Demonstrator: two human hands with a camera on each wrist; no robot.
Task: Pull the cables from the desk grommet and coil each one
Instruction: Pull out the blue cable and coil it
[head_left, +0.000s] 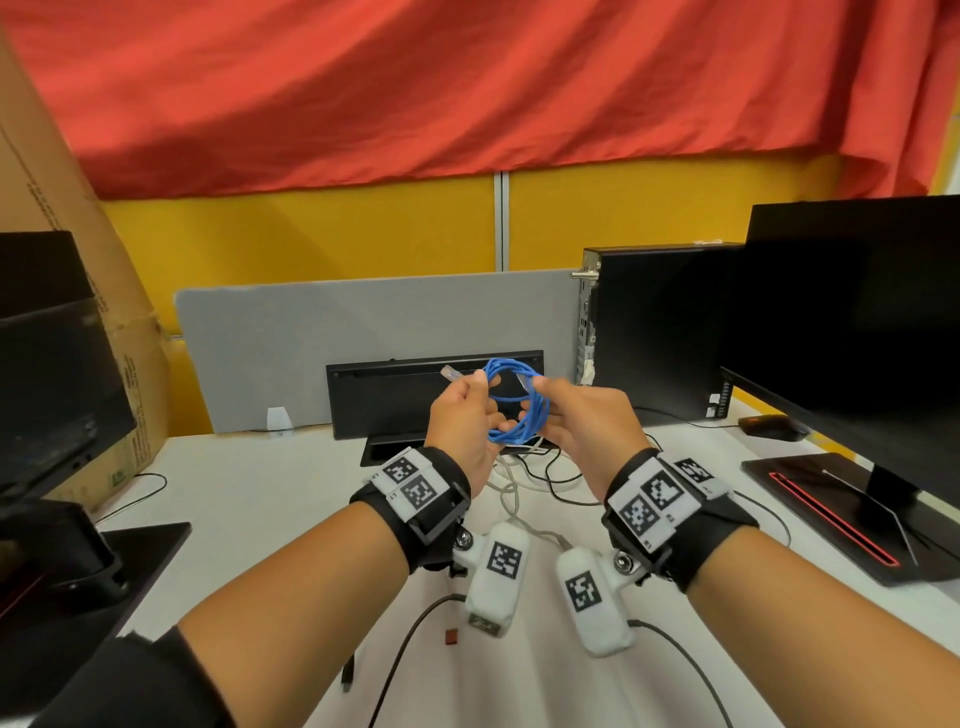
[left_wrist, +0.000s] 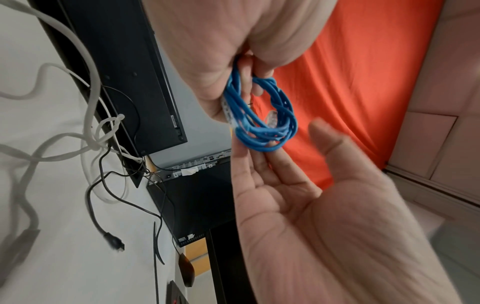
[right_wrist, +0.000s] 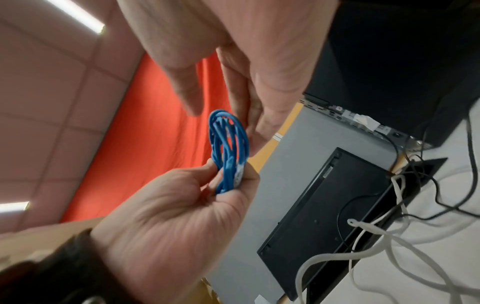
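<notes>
Blue cable coiled and held up between both hands above the desk, in front of the grommet slot.

The left hand pinches 1 side of the coil with thumb and curled fingers, a clear plug sticking out above it. The right hand is at the other side; in the left wrist view its fingers lie fairly straight under the loops, cupping rather than clamping. To finish this coil well, I judge the left pinch should stay firm on all loops while the right tucks the loose plug end through or around the bundle, keeping the loops even so none springs free. White cables and black cables lie loose by the slot, not yet coiled.
</notes>
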